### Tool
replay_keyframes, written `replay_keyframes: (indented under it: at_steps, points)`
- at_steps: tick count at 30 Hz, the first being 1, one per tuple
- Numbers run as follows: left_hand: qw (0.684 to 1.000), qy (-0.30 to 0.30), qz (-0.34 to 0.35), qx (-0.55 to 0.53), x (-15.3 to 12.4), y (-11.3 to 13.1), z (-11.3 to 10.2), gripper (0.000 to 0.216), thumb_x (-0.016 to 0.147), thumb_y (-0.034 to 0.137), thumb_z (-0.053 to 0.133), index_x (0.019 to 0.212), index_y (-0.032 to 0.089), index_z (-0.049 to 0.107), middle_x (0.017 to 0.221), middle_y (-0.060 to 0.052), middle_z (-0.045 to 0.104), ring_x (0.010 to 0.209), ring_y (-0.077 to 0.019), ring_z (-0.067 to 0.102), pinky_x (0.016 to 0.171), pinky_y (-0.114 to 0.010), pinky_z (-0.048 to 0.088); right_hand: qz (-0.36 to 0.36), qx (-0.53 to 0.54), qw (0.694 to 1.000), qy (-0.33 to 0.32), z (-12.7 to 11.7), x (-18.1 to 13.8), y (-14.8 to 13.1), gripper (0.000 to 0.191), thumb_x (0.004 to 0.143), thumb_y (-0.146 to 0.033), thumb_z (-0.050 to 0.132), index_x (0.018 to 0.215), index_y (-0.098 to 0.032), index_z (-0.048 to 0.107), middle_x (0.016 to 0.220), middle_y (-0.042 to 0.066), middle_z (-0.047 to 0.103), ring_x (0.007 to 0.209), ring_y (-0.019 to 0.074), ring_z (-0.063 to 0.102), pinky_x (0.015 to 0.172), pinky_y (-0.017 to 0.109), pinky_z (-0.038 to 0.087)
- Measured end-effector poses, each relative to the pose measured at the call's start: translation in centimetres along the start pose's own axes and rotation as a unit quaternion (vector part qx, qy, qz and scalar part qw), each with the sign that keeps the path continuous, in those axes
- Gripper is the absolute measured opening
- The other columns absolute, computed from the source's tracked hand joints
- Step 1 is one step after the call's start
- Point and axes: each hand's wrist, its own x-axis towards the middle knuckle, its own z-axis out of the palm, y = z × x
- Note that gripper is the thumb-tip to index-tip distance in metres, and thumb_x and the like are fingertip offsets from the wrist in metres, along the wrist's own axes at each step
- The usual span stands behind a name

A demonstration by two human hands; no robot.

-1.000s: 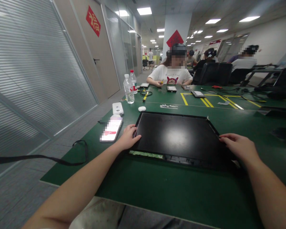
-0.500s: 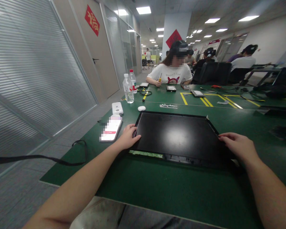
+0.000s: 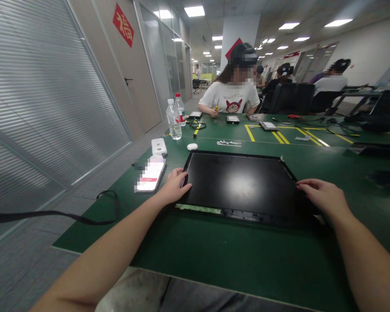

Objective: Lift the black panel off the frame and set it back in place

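Observation:
A black flat display panel lies face up on the green table in front of me, with a thin green circuit strip along its near edge. My left hand grips the panel's left edge, fingers curled over it. My right hand holds the right edge, fingers bent over the rim.
Left of the panel lie a phone, a white box and a small white case. Two water bottles stand further back. A person in a white shirt works across the table; other people sit behind. A black strap hangs off the table's left edge.
My hands and the panel have stayed put. The view has tilted up slightly, and the person across the table has raised their head.

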Motion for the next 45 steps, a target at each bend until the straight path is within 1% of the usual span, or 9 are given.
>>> replay_keyframes:
  at_steps: [9,14,20,24,29,33,38,42,45]
  points:
    - [1.000,0.005,0.003,-0.004,0.0,0.0,0.1,0.051,0.091,0.041,0.070,0.135,0.016,0.072,0.155,-0.022,0.055,0.150,-0.0433,0.052,0.129,-0.060,0.037,-0.016,0.017,1.000,-0.009,-0.2,-0.3,-0.1,0.027,0.073,-0.042,0.064,0.084,-0.026,0.082,0.089,0.008,0.082,0.091,0.0310,0.072,0.085,0.041,0.051]
    - [1.000,0.001,0.008,0.013,0.0,0.0,-0.1,0.052,0.093,0.041,0.069,0.138,0.016,0.072,0.151,-0.021,0.057,0.148,-0.0411,0.053,0.129,-0.056,0.038,0.007,0.038,0.999,-0.023,0.1,0.1,0.4,0.031,0.073,-0.042,0.065,0.091,-0.026,0.084,0.087,0.007,0.080,0.087,0.0308,0.074,0.087,0.044,0.053]
    - [1.000,0.009,0.021,0.009,-0.1,0.3,-0.3,0.049,0.093,0.038,0.068,0.137,0.017,0.073,0.147,-0.020,0.061,0.145,-0.0398,0.057,0.126,-0.057,0.042,-0.015,0.025,1.000,0.000,0.3,0.3,0.6,0.023,0.072,-0.041,0.065,0.080,-0.028,0.081,0.086,0.007,0.081,0.091,0.0328,0.074,0.087,0.045,0.053]
    - [1.000,0.005,0.016,-0.003,-0.2,0.7,-0.7,0.052,0.093,0.039,0.066,0.139,0.015,0.071,0.150,-0.022,0.061,0.145,-0.0402,0.058,0.126,-0.057,0.043,-0.019,0.039,0.999,0.004,0.1,-0.1,0.3,0.025,0.070,-0.043,0.065,0.079,-0.026,0.081,0.084,0.008,0.082,0.086,0.0308,0.073,0.082,0.042,0.051]
    - [1.000,0.014,0.006,-0.002,0.0,0.7,-1.3,0.052,0.093,0.039,0.064,0.139,0.016,0.070,0.147,-0.020,0.065,0.140,-0.0382,0.062,0.124,-0.055,0.045,0.013,0.100,0.995,-0.002,-0.7,-0.1,0.5,0.038,0.070,-0.047,0.062,0.091,-0.022,0.082,0.083,0.009,0.082,0.075,0.0269,0.070,0.075,0.039,0.050]
    - [0.998,0.021,-0.023,0.052,0.3,0.3,-1.2,0.054,0.094,0.037,0.060,0.141,0.011,0.068,0.146,-0.023,0.066,0.140,-0.0402,0.061,0.123,-0.056,0.045,0.026,0.049,0.998,0.028,-1.4,0.6,1.2,0.034,0.072,-0.047,0.059,0.084,-0.024,0.080,0.075,0.007,0.078,0.071,0.0265,0.067,0.070,0.039,0.047]
    - [0.996,0.012,-0.041,0.083,0.6,-0.3,-0.8,0.046,0.096,0.036,0.056,0.129,0.011,0.076,0.146,-0.024,0.067,0.140,-0.0417,0.061,0.124,-0.055,0.044,0.084,-0.019,0.995,-0.053,-1.0,1.7,1.9,0.029,0.077,-0.042,0.060,0.089,-0.024,0.079,0.075,0.009,0.075,0.078,0.0298,0.069,0.072,0.040,0.049]
    - [0.997,0.019,-0.033,0.066,0.7,-0.9,-0.8,0.042,0.093,0.034,0.058,0.122,0.015,0.081,0.143,-0.021,0.070,0.137,-0.0414,0.063,0.124,-0.056,0.046,0.033,-0.033,0.996,-0.077,0.1,2.1,2.3,0.026,0.077,-0.040,0.066,0.092,-0.024,0.080,0.091,0.011,0.079,0.086,0.0294,0.071,0.078,0.039,0.052]
    - [0.998,0.028,-0.030,0.043,0.9,-1.3,-0.8,0.041,0.088,0.033,0.061,0.119,0.019,0.083,0.138,-0.017,0.073,0.135,-0.0398,0.065,0.123,-0.055,0.047,0.020,-0.029,0.996,-0.085,0.8,2.3,2.8,0.029,0.078,-0.044,0.068,0.095,-0.024,0.080,0.086,0.010,0.078,0.080,0.0280,0.071,0.074,0.039,0.053]
